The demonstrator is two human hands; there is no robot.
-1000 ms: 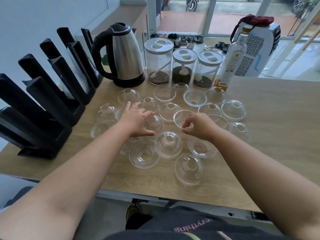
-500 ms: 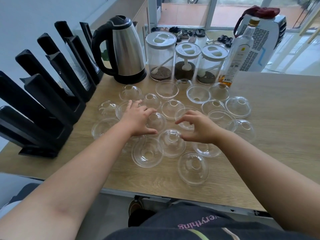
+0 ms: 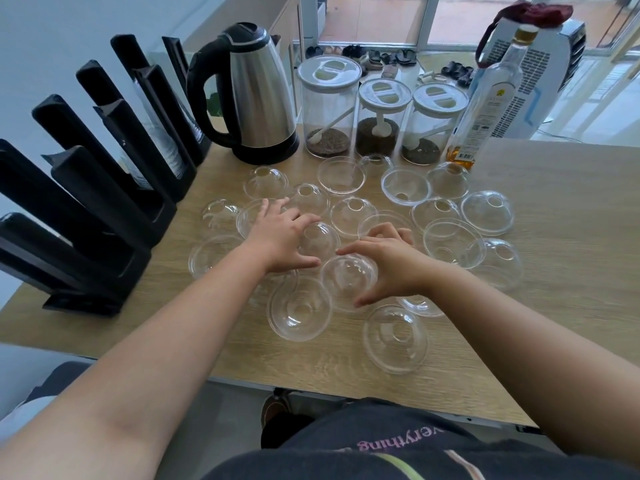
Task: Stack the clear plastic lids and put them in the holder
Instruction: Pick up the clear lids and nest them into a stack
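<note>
Several clear dome lids lie scattered on the wooden table (image 3: 554,209), some upright, some upside down. My right hand (image 3: 391,268) curls over one upright lid (image 3: 346,277) in the front middle, with the index finger behind it and the thumb in front. My left hand (image 3: 280,240) rests flat, fingers spread, on lids just to the left, its fingertips on a dome lid (image 3: 320,237). The black slotted holder (image 3: 86,209) stands along the table's left edge, with clear stacks showing in its far slots.
A steel kettle (image 3: 256,95) stands at the back, with three lidded jars (image 3: 381,119) and a glass bottle (image 3: 491,95) to its right. Behind them stands a white appliance (image 3: 540,84). The table's front edge runs just below the nearest lid (image 3: 394,337).
My right hand has drawn back toward me and to the left, off a farther lid and onto the front middle one. My left hand has stayed in place.
</note>
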